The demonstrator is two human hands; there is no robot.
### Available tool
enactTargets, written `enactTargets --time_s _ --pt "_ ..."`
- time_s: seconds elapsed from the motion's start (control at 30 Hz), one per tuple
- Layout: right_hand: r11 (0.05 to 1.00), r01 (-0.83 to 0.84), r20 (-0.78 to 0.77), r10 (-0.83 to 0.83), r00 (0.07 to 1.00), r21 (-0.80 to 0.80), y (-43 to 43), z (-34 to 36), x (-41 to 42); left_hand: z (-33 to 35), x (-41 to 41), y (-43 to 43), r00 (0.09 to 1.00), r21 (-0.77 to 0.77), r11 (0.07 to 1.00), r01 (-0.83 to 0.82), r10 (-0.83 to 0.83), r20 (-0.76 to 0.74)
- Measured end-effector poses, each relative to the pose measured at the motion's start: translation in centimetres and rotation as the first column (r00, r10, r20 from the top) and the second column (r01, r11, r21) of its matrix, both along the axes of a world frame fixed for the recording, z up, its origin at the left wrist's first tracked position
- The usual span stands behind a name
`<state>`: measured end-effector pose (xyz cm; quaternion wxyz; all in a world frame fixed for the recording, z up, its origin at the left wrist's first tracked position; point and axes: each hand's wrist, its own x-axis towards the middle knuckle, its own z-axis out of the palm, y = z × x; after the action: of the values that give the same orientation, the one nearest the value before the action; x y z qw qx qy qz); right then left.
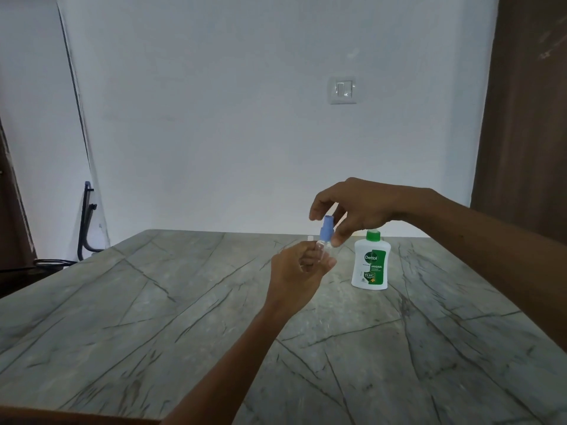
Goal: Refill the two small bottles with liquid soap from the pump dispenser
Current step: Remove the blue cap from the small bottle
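My left hand (294, 271) holds a small clear bottle (322, 251) upright above the table, gripping its lower body. The bottle carries a blue spray cap (326, 230). My right hand (352, 207) hovers over it with thumb and fingers spread on either side of the cap; a gap shows between them and the cap. A white soap bottle with a green label and green collar (371, 265) stands on the table just right of my hands; its top is hidden behind my right hand. A small white tip (310, 238) peeks out behind my left hand; I cannot tell what it is.
The grey marble-patterned table (184, 317) reaches to the white wall behind it. A dark metal frame (86, 222) leans against the wall at the left. A brown door (527, 118) stands at the right, and a wall switch (343, 89) is above.
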<state>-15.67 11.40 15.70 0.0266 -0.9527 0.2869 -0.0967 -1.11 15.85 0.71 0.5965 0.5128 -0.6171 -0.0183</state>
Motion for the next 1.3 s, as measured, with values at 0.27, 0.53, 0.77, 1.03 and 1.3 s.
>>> enactTargets --time_s 0.27,0.53,0.77,1.03,1.3 --pt "0.993 0.019 -0.007 -0.020 1.000 -0.120 -0.7 -1.0 0.9 -0.3 0.1 -0.1 0.999 -0.005 0.999 0.035 -0.035 -0.015" --pt "0.990 0.042 -0.006 -0.043 0.999 -0.137 -0.7 -1.2 1.2 -0.5 0.5 -0.4 1.000 0.000 1.000 0.008 -0.008 -0.006" --pt "0.996 -0.027 -0.029 0.025 0.999 -0.082 -0.7 -0.8 1.1 -0.4 0.6 -0.4 1.000 -0.035 0.999 0.018 -0.018 -0.004" --pt "0.994 0.037 0.007 -0.036 0.999 -0.100 -0.6 -1.1 1.4 -0.5 0.9 -0.3 1.000 -0.036 0.999 0.027 -0.026 0.010" --pt "0.998 0.040 0.006 -0.040 0.999 -0.057 0.0 -0.4 1.4 -0.3 1.2 -0.4 1.000 -0.038 0.999 0.001 0.000 0.008"
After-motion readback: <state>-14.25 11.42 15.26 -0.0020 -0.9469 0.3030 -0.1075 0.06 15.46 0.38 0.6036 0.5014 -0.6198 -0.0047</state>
